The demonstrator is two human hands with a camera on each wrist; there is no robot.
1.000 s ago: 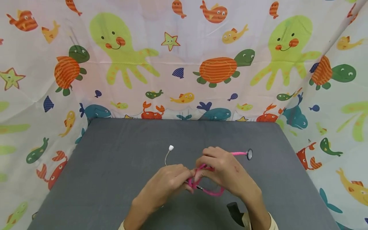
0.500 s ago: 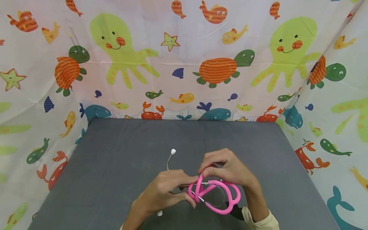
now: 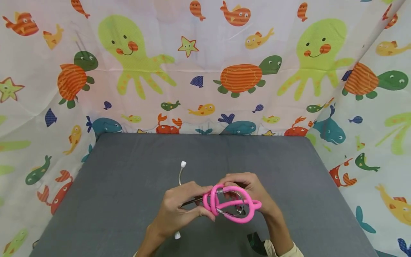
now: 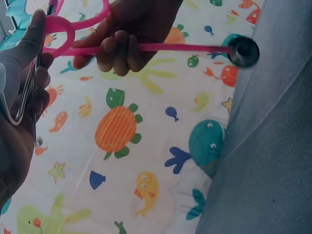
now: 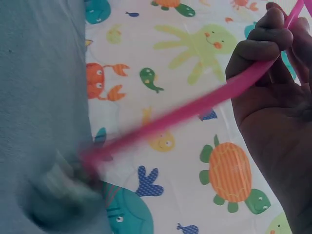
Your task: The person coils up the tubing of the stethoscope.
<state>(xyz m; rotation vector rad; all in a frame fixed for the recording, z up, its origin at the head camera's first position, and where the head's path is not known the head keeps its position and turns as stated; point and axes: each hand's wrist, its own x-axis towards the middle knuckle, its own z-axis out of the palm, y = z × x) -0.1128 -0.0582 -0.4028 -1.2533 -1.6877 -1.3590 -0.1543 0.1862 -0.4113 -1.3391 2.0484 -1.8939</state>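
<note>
In the head view a pink stethoscope is held up over the grey table, its tubing looped around the metal ear tubes. My left hand pinches the ear tubes and the wrapped loops between thumb and fingers. White ear tips stick out above and below that hand. Behind the loops, my right hand grips the tubing; part of its fingers is hidden. The right wrist view shows fingers curled around the pink tubing, with the blurred chest piece at its free end. In the left wrist view the chest piece extends past my right hand.
The grey tabletop spreads around both hands. A white curtain printed with sea animals encloses the back and sides. A dark strap or device sits by the right sleeve.
The wrapped loops have turned to face the camera and moved slightly left. My right hand has shifted lower, behind the loops. The chest piece, earlier out to the right, no longer shows there.
</note>
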